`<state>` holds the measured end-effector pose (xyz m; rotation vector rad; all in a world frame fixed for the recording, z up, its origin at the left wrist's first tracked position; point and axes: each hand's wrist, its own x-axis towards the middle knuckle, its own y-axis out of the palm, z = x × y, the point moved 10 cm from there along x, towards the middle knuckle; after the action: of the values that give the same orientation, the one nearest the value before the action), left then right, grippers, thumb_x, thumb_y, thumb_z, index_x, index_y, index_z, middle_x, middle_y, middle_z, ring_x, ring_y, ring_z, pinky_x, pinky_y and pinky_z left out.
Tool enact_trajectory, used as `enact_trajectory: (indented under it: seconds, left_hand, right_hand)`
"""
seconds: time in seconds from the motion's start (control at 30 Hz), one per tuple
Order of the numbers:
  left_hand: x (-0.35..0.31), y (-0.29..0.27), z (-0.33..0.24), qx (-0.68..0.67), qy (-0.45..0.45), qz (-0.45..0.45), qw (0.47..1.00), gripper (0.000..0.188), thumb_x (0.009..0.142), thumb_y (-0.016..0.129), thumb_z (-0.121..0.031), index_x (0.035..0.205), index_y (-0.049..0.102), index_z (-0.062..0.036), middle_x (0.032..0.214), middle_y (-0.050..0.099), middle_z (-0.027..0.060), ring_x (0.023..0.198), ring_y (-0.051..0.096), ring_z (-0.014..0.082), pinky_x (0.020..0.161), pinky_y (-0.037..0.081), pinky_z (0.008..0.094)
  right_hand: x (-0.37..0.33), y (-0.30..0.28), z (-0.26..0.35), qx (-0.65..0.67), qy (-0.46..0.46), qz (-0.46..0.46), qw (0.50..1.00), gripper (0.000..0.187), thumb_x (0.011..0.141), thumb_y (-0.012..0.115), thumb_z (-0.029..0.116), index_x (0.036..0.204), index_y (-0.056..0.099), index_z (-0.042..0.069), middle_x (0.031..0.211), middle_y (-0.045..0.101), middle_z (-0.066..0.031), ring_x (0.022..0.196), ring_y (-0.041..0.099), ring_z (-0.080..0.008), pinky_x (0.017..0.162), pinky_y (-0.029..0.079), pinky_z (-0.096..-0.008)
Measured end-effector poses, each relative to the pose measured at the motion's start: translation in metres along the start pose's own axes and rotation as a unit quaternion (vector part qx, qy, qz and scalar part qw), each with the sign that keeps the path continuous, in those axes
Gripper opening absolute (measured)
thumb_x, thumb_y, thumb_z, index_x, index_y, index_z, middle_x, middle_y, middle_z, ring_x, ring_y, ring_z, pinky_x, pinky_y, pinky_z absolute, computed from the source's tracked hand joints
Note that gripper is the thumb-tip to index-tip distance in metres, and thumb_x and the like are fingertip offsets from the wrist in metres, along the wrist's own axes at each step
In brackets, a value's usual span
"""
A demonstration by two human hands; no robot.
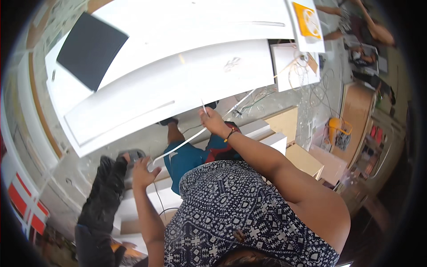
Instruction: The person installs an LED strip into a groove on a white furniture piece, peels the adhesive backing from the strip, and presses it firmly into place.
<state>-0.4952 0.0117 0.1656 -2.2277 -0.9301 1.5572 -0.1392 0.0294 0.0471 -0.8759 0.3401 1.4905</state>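
A long, thin white strip point(180, 145) runs slantwise from beside my left hand, past my right hand, toward the board's right end. My left hand point(142, 173) is at the strip's lower end, thumb spread away from the fingers; whether it touches the strip is unclear. My right hand point(213, 122) is closed around a slim, pointed tool point(203, 107), whose tip points up at the board's near edge. The strip passes by this hand, partly hidden there. In front lies a large white board point(133, 107) with a slot-like line near its front edge.
A dark square sheet point(92, 51) lies on the white surface at the far left. An orange-and-white item point(308, 20) sits far right, above tangled wires point(302, 71). Stacked panels point(284, 129) stand right of my legs. Another person in dark clothes point(100, 200) is at my left.
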Motion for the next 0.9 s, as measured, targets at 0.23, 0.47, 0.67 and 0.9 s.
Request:
enact_trajectory:
  seconds: [0.23, 0.47, 0.67, 0.9]
  left_hand:
    - [0.113, 0.113, -0.229, -0.491, 0.145, 0.102, 0.853, 0.055, 0.089, 0.068, -0.010, 0.138, 0.044, -0.0052, 0.120, 0.061, 0.0108, 0.111, 0.057, 0.0179, 0.095, 0.045, 0.0308]
    - [0.115, 0.163, -0.288, -0.607, 0.039, 0.162, 0.777, 0.016, 0.094, 0.062, -0.012, 0.109, 0.059, -0.0077, 0.105, 0.064, 0.0006, 0.092, 0.057, 0.0074, 0.076, 0.044, 0.0229]
    - [0.123, 0.161, -0.305, -0.628, -0.016, 0.139, 0.766, 0.011, 0.094, 0.064, -0.016, 0.102, 0.059, -0.0097, 0.095, 0.063, -0.0012, 0.083, 0.058, 0.0074, 0.072, 0.045, 0.0228]
    - [0.169, 0.182, -0.325, -0.569, -0.045, 0.120, 0.812, 0.009, 0.094, 0.063, -0.021, 0.096, 0.058, -0.0136, 0.086, 0.062, 0.0002, 0.072, 0.061, 0.0120, 0.061, 0.048, 0.0250]
  right_hand:
    - [-0.021, -0.069, 0.019, 0.139, 0.043, -0.139, 0.980, 0.050, 0.091, 0.060, 0.032, 0.121, 0.052, -0.007, 0.100, 0.065, -0.0215, 0.092, 0.064, -0.0292, 0.079, 0.050, -0.0374]
    - [-0.021, -0.114, 0.011, 0.163, 0.045, -0.094, 0.981, 0.060, 0.089, 0.061, 0.041, 0.120, 0.055, -0.010, 0.110, 0.063, -0.0287, 0.102, 0.063, -0.0349, 0.086, 0.050, -0.0381]
    - [-0.042, -0.140, 0.003, -0.103, -0.051, 0.185, 0.976, 0.085, 0.079, 0.050, 0.077, 0.124, 0.058, 0.005, 0.104, 0.067, -0.0206, 0.102, 0.063, -0.0381, 0.089, 0.048, -0.0437]
    - [-0.026, -0.250, -0.156, -0.418, 0.018, 0.145, 0.897, 0.043, 0.081, 0.063, 0.043, 0.110, 0.067, 0.011, 0.106, 0.069, -0.0127, 0.108, 0.062, -0.0300, 0.101, 0.034, -0.0535]
